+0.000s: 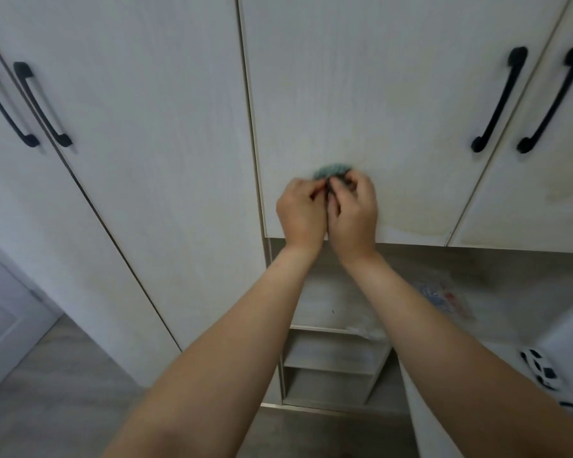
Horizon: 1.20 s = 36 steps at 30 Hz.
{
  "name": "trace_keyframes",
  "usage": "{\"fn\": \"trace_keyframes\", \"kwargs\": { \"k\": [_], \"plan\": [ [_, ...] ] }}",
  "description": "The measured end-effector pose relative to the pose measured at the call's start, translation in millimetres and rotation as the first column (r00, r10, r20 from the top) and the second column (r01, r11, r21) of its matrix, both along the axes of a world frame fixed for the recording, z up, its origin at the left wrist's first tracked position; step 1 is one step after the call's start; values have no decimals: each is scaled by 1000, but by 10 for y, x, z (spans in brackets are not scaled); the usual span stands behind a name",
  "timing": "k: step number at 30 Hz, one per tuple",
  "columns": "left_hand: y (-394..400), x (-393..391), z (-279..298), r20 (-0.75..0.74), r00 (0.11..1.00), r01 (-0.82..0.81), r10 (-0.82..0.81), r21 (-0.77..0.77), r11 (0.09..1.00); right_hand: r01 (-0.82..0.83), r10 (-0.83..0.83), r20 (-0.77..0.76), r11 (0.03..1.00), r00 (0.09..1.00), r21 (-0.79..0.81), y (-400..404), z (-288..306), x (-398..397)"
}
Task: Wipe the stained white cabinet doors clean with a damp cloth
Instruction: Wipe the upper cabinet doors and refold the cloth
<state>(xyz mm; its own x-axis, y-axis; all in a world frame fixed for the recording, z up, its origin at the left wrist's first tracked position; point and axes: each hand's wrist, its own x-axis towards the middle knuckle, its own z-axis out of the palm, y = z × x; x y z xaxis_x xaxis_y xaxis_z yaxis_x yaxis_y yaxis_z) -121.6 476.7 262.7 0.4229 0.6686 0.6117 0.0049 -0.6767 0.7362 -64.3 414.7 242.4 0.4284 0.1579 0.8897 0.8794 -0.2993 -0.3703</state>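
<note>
Both hands, left hand (301, 213) and right hand (354, 209), pinch a bunched teal cloth (332, 171) against the stained white wood-grain cabinet door (361, 94).

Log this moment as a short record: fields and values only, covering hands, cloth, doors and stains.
left hand: grips the cloth
right hand: grips the cloth
cloth: green, bunched between both hands, against the lower part of the door
door being worked: white, closed, black handle at its right side
stains: yellowish marks near that door's lower edge and on the neighbouring door
below: open shelves
</note>
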Motion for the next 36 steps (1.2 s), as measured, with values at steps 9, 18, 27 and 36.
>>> {"fn": "trace_keyframes", "kwargs": {
  "k": [9,18,27,36],
  "plan": [
    [-77,209,284,116,991,55,-68,113,992,98,-111,139,991,984,93,-100,277,319],
    [-116,30,-769,-214,971,107,-104,1,994,48,-59,-39,973,998,-227,-282,-747,102],
    [-219,364,798,170,975,115,-141,156,981,155,-171,197,984,965,92,-346,844,466],
    [-408,315,-743,-153,978,153,-139,86,984,92,-94,-11,986,996,-137,-612,-790,394]
  ]
}}
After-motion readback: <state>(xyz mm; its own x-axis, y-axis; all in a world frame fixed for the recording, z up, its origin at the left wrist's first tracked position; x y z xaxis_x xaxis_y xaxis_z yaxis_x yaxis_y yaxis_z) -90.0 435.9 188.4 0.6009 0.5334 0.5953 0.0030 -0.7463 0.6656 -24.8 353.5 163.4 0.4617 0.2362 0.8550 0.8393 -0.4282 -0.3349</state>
